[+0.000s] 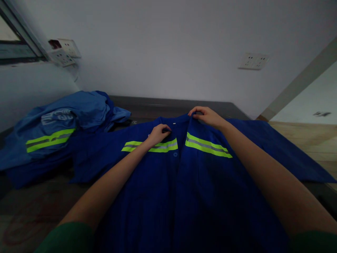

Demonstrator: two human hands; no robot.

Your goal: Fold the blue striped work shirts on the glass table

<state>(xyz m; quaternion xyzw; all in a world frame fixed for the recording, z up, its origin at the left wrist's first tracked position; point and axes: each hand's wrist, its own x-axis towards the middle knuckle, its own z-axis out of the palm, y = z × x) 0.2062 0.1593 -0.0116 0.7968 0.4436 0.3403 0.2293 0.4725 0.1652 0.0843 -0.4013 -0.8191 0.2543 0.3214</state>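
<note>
L hand (158, 134), R hand (206, 116) pinch jacket (200, 182); fingertips hidden.

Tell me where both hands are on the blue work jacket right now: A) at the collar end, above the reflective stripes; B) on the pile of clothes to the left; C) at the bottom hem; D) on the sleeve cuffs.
A: the left hand and the right hand both pinch the blue work jacket at its collar end, just above the reflective stripes; the pile of clothes lies untouched.
</note>
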